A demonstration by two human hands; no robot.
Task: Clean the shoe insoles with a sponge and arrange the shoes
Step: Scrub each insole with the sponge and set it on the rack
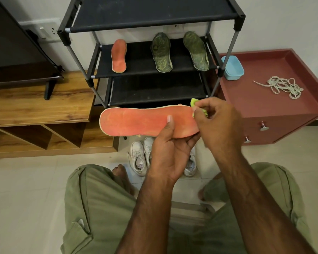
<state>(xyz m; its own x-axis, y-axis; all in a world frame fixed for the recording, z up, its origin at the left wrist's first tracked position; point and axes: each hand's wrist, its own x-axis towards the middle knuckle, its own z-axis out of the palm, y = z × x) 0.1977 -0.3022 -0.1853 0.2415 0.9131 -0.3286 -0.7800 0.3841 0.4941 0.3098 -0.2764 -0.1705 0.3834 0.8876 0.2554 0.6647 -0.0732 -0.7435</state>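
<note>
Olive-green trousers frame the pale tiled floor, where white lace-up sneakers sit between my bare feet. Above them my left hand grips the long orange foam insole at its near edge, thumb on top. Its left end juts free in the air before the black shoe rack. My right hand pinches a yellow-green sponge against the insole's right tip. One sneaker's inner label is too small to read.
</note>
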